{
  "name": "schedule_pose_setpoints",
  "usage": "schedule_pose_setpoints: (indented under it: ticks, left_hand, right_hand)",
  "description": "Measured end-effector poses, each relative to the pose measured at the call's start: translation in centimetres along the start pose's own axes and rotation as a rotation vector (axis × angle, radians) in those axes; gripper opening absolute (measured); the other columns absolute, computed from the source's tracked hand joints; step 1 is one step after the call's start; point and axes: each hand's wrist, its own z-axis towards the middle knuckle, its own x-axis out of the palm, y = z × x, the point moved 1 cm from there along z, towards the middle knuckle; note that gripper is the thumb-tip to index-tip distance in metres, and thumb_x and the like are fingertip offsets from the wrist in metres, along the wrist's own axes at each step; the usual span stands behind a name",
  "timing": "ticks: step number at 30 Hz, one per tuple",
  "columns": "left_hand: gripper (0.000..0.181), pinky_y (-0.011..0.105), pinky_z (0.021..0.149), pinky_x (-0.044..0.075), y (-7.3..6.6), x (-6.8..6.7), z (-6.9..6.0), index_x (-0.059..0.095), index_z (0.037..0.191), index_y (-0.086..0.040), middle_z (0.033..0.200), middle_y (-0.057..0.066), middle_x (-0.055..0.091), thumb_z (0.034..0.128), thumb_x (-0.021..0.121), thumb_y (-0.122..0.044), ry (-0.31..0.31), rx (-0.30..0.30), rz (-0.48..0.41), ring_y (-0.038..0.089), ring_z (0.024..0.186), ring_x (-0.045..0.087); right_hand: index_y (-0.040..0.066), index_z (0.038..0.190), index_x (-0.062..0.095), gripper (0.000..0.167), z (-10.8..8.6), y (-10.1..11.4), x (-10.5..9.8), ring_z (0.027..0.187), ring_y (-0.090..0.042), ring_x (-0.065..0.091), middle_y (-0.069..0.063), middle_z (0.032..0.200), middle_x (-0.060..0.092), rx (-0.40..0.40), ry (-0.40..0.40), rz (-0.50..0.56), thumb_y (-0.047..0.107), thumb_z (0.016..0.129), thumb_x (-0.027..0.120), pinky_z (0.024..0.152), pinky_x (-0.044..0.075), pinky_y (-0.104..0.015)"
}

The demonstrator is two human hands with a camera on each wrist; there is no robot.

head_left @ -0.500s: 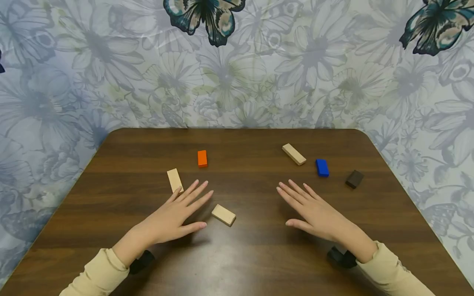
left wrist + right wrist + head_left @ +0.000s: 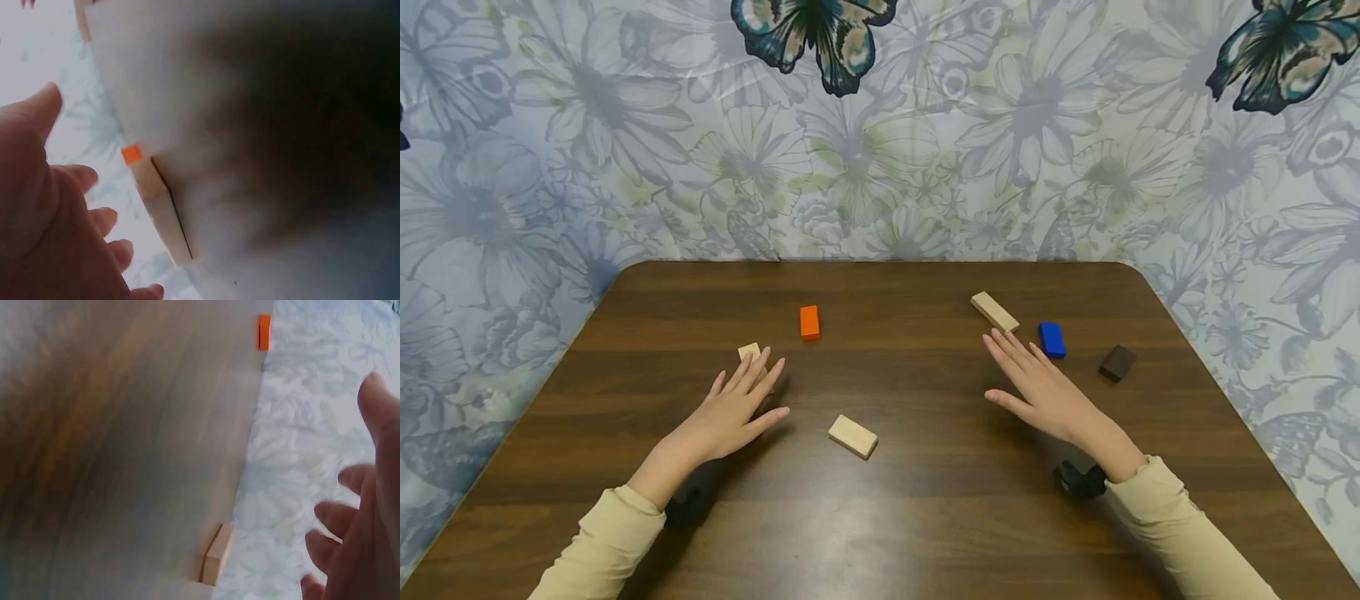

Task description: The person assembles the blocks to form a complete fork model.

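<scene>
My left hand hovers with spread fingers over a pale wooden block, hiding most of it in the head view. In the left wrist view the same wooden block lies on the table beyond the fingertips. My right hand, fingers straight, hangs just in front of another pale wooden block and a blue block. That wooden block also shows low in the right wrist view. Neither hand holds anything.
An orange block lies toward the back left of the brown table. A third pale block rests between the hands. A dark block lies at the right. Butterfly-patterned cloth hangs behind the table.
My left hand has moved left and slightly forward, over the left wooden block. My right hand has moved forward, close to the far wooden block and the blue one. The blocks have stayed in place.
</scene>
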Motion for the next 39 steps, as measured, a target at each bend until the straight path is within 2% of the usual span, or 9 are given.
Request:
schedule_pose_setpoints:
  ticks: [4,10,15,19,23,25,27,31,39]
  left_hand:
    - [0.079,0.068,0.099,0.005,1.1,-0.2,0.5,0.014,0.151,-0.006,0.154,0.019,0.000,0.0949,0.041,-0.055,-0.001,-0.065,-0.021,0.040,0.137,-0.003]
    - [0.081,0.070,0.096,0.003,2.6,-0.3,0.8,0.009,0.150,-0.003,0.152,0.024,-0.003,0.0954,0.042,-0.053,0.021,-0.143,-0.089,0.044,0.136,-0.005]
    - [0.078,0.072,0.094,0.003,3.5,-0.1,0.8,0.010,0.149,0.000,0.150,0.028,-0.004,0.0971,0.044,-0.047,0.063,-0.152,-0.175,0.049,0.134,-0.004]
    - [0.076,0.073,0.093,0.004,3.8,-0.1,0.7,0.012,0.149,0.002,0.150,0.030,-0.003,0.0975,0.046,-0.042,0.058,-0.140,-0.205,0.051,0.133,-0.003]
    - [0.069,0.072,0.094,0.004,3.9,-0.1,0.6,0.015,0.148,0.002,0.149,0.032,-0.003,0.0995,0.044,-0.038,0.039,-0.130,-0.218,0.052,0.132,-0.002]
    - [0.066,0.071,0.095,0.003,3.9,-0.2,0.6,0.016,0.148,0.001,0.149,0.032,-0.003,0.1008,0.041,-0.037,0.034,-0.131,-0.231,0.052,0.132,-0.002]
    - [0.063,0.071,0.095,0.002,4.0,-0.2,0.6,0.016,0.148,0.001,0.149,0.031,-0.003,0.1019,0.038,-0.035,0.026,-0.133,-0.233,0.052,0.132,-0.002]
    - [0.060,0.072,0.095,0.003,4.1,-0.1,0.6,0.019,0.148,0.001,0.150,0.029,-0.001,0.1023,0.038,-0.033,-0.002,-0.121,-0.231,0.051,0.133,-0.001]
    - [0.065,0.069,0.097,0.004,4.2,-0.1,0.5,0.018,0.147,0.003,0.151,0.027,0.003,0.1007,0.042,-0.034,-0.025,-0.138,-0.241,0.050,0.133,0.000]
  right_hand:
    - [0.006,0.151,0.008,0.075,1.1,-1.5,0.6,0.139,-0.030,0.004,-0.015,0.154,0.007,0.086,-0.053,0.063,0.045,0.098,0.043,0.107,0.005,-0.053]
    - [0.000,0.149,0.009,0.078,2.7,-3.1,1.2,0.139,-0.031,0.001,-0.017,0.154,0.004,0.212,-0.094,0.197,0.046,0.097,0.044,0.106,0.006,-0.055]
    - [-0.003,0.148,0.013,0.075,3.8,-4.1,1.8,0.137,-0.040,0.010,-0.024,0.151,0.013,0.251,-0.139,0.254,0.041,0.098,0.048,0.106,0.009,-0.056]
    - [-0.004,0.147,0.019,0.069,4.6,-4.8,2.1,0.134,-0.043,0.019,-0.027,0.148,0.021,0.284,-0.193,0.305,0.035,0.098,0.049,0.103,0.019,-0.057]
    - [-0.005,0.144,0.029,0.059,5.5,-5.5,2.2,0.113,-0.043,0.048,-0.030,0.134,0.042,0.327,-0.277,0.335,0.027,0.099,0.050,0.084,0.041,-0.053]
    - [-0.006,0.141,0.034,0.054,5.9,-5.9,2.3,0.099,-0.041,0.055,-0.029,0.126,0.050,0.352,-0.320,0.352,0.022,0.098,0.050,0.073,0.044,-0.050]
    - [-0.007,0.140,0.036,0.050,6.2,-6.3,2.4,0.096,-0.040,0.056,-0.029,0.124,0.051,0.378,-0.343,0.375,0.019,0.099,0.050,0.071,0.045,-0.049]
    - [-0.008,0.139,0.038,0.048,6.7,-6.9,2.7,0.111,-0.042,0.050,-0.028,0.131,0.047,0.438,-0.345,0.400,0.018,0.100,0.048,0.086,0.042,-0.052]
    - [-0.012,0.135,0.041,0.045,7.2,-7.5,3.1,0.124,-0.046,0.036,-0.033,0.134,0.040,0.523,-0.289,0.343,0.015,0.099,0.048,0.098,0.030,-0.055]
